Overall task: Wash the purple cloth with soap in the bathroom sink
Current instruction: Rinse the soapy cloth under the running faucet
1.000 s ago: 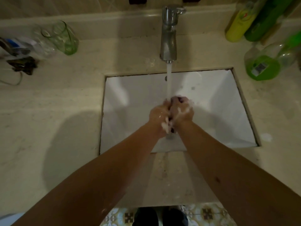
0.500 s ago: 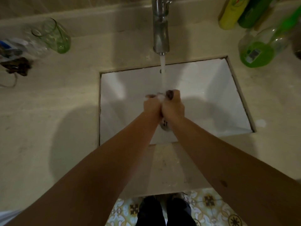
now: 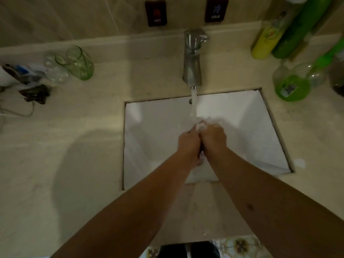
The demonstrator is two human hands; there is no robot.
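The sink [image 3: 152, 138] is set into the counter [image 3: 74, 146], and the rest is placed from it. The faucet [image 3: 192, 58] stands on the counter just behind its back edge, near the middle, with the stream [image 3: 193, 105] falling into the basin. On the wall behind the faucet sit two tags [image 3: 156, 13], one to each side. Over the basin, under the stream, the left hand [image 3: 188, 144] and right hand [image 3: 214, 138] press together, with what may be the cloth [image 3: 201, 148] between them. Behind and left of the sink a glass [image 3: 80, 62] lies on its side, clutter [image 3: 28, 81] farther left. Behind and right stand bottles [image 3: 264, 40], a jug [image 3: 292, 84] nearer the sink's corner.
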